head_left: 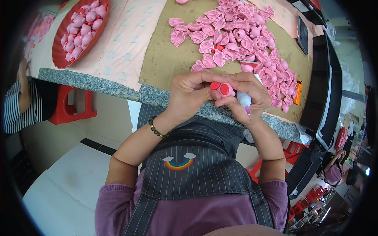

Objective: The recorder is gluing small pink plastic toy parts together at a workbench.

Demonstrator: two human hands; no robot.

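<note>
Over the table's front edge, my left hand pinches a small pink plastic toy part with two red oval pieces on it. My right hand steadies the same part from the other side with its thumb and fingertips. Tucked in that right hand is a white glue bottle with a purple needle tip, which points down toward me. Just beyond both hands lies a big heap of pink molded shells and rounded parts, with a few red pieces among them.
A red scalloped tray of pink-and-red parts stands at the back left. Brown cardboard covers the worktop, which has a granite edge. At right are an orange box and a black panel. Another person's arm shows far left.
</note>
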